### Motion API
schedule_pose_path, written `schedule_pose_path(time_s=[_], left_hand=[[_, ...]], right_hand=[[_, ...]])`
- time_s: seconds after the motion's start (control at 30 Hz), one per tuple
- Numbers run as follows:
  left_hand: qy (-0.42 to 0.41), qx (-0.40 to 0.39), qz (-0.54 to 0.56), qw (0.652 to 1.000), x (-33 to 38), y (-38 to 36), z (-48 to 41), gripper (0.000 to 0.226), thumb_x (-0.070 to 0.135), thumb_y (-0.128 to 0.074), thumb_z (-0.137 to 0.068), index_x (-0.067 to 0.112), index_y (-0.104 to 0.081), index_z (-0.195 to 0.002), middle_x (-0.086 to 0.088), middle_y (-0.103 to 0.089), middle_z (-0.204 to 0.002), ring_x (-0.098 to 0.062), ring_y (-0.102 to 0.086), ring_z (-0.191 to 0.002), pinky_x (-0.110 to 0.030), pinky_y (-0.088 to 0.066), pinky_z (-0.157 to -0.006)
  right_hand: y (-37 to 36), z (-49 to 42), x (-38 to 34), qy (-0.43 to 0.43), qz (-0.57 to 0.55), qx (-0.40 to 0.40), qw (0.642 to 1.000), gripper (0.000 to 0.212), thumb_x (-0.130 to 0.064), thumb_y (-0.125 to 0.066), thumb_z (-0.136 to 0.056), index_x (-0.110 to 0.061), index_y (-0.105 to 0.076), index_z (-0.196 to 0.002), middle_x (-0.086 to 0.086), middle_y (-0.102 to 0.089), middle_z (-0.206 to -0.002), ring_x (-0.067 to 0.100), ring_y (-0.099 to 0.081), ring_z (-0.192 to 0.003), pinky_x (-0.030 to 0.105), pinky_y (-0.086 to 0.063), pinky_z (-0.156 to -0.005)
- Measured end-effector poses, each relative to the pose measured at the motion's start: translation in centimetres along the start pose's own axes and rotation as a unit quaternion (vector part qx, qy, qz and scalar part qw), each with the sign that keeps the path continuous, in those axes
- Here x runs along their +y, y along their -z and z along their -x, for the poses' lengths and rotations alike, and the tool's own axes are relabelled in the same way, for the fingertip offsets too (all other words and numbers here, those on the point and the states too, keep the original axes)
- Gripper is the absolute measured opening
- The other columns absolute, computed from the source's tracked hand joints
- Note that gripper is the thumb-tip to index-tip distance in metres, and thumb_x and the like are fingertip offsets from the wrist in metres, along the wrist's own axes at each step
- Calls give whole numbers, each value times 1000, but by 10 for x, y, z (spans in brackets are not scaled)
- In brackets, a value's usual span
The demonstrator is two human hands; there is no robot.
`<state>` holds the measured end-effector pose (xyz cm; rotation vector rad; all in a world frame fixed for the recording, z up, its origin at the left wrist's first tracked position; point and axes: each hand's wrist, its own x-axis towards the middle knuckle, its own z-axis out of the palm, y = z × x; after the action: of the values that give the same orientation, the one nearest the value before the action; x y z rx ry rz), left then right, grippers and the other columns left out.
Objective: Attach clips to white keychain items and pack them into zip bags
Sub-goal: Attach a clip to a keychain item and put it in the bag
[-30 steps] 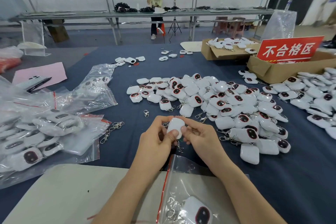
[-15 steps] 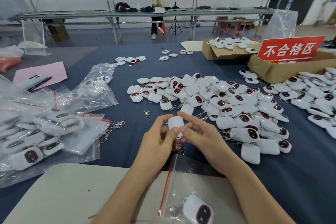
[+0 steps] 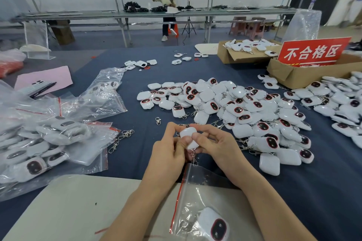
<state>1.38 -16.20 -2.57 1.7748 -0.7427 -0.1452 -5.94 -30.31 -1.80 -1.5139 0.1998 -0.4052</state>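
Note:
Both hands hold one white keychain item [image 3: 188, 136] upright above the table's near middle. My left hand [image 3: 168, 151] grips its left side with thumb and fingers. My right hand [image 3: 213, 144] pinches its right side. A metal clip [image 3: 193, 155] dangles from the item's lower end, just over the mouth of an open zip bag [image 3: 197, 201]. That bag lies between my forearms and holds one white item [image 3: 213, 225] with a dark red-ringed face. A big pile of white keychain items [image 3: 235, 111] lies beyond my hands.
Filled zip bags [image 3: 49, 139] are heaped at the left. Loose clips [image 3: 119, 141] and a single clip [image 3: 157, 120] lie on the blue cloth. Cardboard boxes [image 3: 305, 76] with a red sign [image 3: 313, 52] stand at the right. A beige mat [image 3: 78, 205] covers the near edge.
The item has turned upright in my hands and the clip now hangs below it, closer to the bag mouth. My hands have shifted slightly nearer to me.

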Motion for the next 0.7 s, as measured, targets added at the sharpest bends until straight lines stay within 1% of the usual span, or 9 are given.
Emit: schedule_pose_path(time_s=[0.1,0.23,0.3,0.43,0.53,0.6,0.63,0.7], left_hand=[[-7,6,-12,1000,-2,0,0,19,19,-54,-104,37,-52,-102,1,-73,-67,-15,-71,-60,-41,-58,-64],[-13,17,-22,1000,-4,0,0,21,16,-53,-104,37,-52,-100,5,-74,-68,-10,-72,-62,-37,-57,-62],[-12,19,-21,1000,-5,0,0,21,16,-52,-103,37,-53,-100,7,-74,-69,-9,-73,-65,-38,-57,-64],[-4,28,-14,1000,-6,0,-2,10,25,-51,-103,34,-55,-101,6,-74,-69,-20,-72,-63,-49,-59,-65],[8,40,-2,999,-5,0,-2,10,25,-52,-104,33,-57,-98,3,-74,-67,-25,-72,-63,-53,-58,-66],[3,49,8,999,-4,-1,-3,10,27,-54,-104,34,-58,-98,3,-74,-67,-21,-73,-63,-50,-59,-66],[-4,50,14,999,-4,-1,-3,10,29,-54,-104,36,-58,-98,3,-73,-68,-17,-73,-63,-46,-59,-67],[-22,38,20,999,-2,-1,-3,8,35,-56,-103,42,-59,-103,8,-73,-75,-10,-72,-68,-32,-58,-67]], right_hand=[[-1,1,0,1,-3,4,1000,24,-13,-68,-95,-33,-77,-104,3,-73,-84,13,-70,-79,27,-60,-79],[-1,0,-1,2,-3,2,1000,23,-12,-68,-94,-30,-77,-103,7,-75,-91,15,-72,-88,29,-60,-82],[-2,0,-1,6,-1,1,1000,24,-11,-68,-94,-32,-77,-102,7,-75,-94,18,-73,-92,30,-61,-83],[-3,1,-1,13,4,-2,1000,30,-10,-68,-94,-38,-77,-95,2,-76,-98,17,-73,-95,28,-60,-82],[-4,1,-1,13,4,-4,1000,31,-8,-68,-94,-38,-77,-93,-2,-76,-99,16,-73,-96,24,-59,-78],[-4,1,-1,15,-1,0,1000,27,-9,-68,-94,-35,-77,-96,-1,-76,-97,14,-73,-94,23,-59,-78],[-4,2,-2,16,-6,4,1000,25,-10,-68,-94,-32,-77,-99,0,-76,-95,14,-73,-92,23,-59,-77],[-3,2,-1,17,-23,17,999,20,-12,-68,-94,-28,-76,-105,5,-75,-93,16,-73,-92,25,-59,-78]])
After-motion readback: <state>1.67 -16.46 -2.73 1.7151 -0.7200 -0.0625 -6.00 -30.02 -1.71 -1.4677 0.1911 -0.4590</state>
